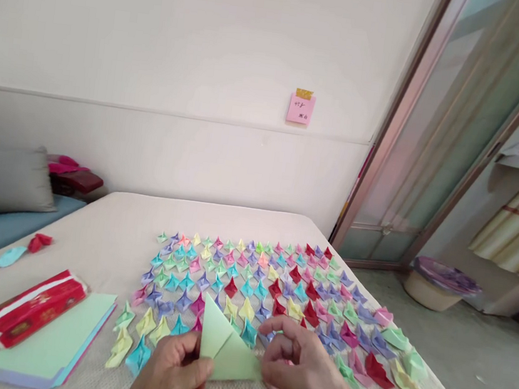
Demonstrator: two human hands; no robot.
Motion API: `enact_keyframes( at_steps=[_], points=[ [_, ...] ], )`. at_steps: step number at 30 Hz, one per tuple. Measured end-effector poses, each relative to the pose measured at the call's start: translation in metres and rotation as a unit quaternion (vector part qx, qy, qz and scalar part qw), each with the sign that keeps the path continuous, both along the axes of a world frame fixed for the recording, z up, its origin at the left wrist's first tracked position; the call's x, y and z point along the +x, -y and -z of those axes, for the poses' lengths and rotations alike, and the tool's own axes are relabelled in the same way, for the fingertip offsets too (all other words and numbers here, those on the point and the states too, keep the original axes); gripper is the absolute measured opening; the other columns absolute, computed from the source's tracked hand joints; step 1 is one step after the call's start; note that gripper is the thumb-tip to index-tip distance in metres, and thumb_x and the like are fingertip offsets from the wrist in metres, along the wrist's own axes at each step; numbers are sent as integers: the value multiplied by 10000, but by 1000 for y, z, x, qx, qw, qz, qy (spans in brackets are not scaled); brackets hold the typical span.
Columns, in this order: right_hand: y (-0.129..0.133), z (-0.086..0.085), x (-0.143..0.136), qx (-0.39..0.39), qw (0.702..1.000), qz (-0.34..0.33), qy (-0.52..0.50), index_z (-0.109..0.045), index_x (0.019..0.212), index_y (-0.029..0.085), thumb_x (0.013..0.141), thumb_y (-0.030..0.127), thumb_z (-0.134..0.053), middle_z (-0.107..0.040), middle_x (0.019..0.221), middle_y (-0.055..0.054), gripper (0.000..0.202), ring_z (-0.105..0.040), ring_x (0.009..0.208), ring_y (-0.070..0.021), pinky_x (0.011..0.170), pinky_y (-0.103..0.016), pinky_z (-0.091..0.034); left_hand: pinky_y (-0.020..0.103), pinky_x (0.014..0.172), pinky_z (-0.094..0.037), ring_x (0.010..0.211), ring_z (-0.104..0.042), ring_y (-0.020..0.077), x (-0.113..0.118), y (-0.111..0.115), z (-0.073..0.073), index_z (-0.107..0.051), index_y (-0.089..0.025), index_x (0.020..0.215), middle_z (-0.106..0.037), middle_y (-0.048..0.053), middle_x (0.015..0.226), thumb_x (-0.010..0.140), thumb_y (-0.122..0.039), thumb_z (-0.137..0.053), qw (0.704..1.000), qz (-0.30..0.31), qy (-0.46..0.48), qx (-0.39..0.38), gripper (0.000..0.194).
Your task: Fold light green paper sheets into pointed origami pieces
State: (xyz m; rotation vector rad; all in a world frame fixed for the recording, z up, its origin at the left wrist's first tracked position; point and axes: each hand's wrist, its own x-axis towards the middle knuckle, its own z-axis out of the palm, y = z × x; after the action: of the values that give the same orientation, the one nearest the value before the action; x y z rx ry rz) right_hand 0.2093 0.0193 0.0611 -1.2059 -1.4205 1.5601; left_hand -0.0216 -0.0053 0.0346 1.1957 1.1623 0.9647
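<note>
A pale green sheet of folded paper (226, 354), shaped like a triangle with one corner pointing up, stands between my hands near the table's front. My left hand (177, 361) pinches its lower left edge, thumb in front and fingers behind. At the paper's right corner, my right hand (294, 356) closes with thumb and curled fingers, and its index finger arches above. Just beyond the paper lie rows of small folded paper boats (232, 287) in red, purple, green, yellow, pink and blue. Some of them are hidden by the paper and my hands.
Left of the rows, a red tissue pack (37, 308) lies on a stack of coloured paper sheets (47, 345). Three paper pieces, including a light blue one (10, 257), lie farther left. A bin (437, 284) stands on the floor at right. A pink note (301, 109) hangs on the wall.
</note>
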Motion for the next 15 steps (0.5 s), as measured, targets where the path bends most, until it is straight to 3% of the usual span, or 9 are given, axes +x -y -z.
enact_keyframes(
  at_steps=[3,5,10,15],
  points=[
    [3,6,-8,20,1000,-1,-6,-633,1013,197,624,172,-745,-704,802,1,406,-589,703,-165,591,-272,-386,250,535,-382,564,-463,150,4,1,-4,-738,-122,716,-553,-9,581,695,-340,-639,999,32,3,-7,240],
    [6,14,-18,28,999,9,-29,-651,1004,201,607,140,-739,-690,832,4,412,-593,769,-174,633,-273,-400,247,522,-395,557,-463,145,10,2,-5,-736,-126,706,-554,-9,592,681,-283,-616,998,58,-2,-16,199],
    [9,26,-31,19,994,16,-105,-652,849,182,650,142,-685,-524,554,93,205,-415,520,-82,532,-237,-299,243,490,-394,502,-471,133,18,4,5,-654,-153,603,-539,-24,554,650,-242,-620,997,66,5,-27,106],
    [4,22,-27,-7,991,52,-120,-622,796,169,624,177,-715,-527,528,88,196,-401,486,-72,480,-223,-245,235,491,-358,454,-482,126,15,1,18,-594,-177,580,-547,-33,469,734,-411,-689,1000,1,18,7,296]
  ],
)
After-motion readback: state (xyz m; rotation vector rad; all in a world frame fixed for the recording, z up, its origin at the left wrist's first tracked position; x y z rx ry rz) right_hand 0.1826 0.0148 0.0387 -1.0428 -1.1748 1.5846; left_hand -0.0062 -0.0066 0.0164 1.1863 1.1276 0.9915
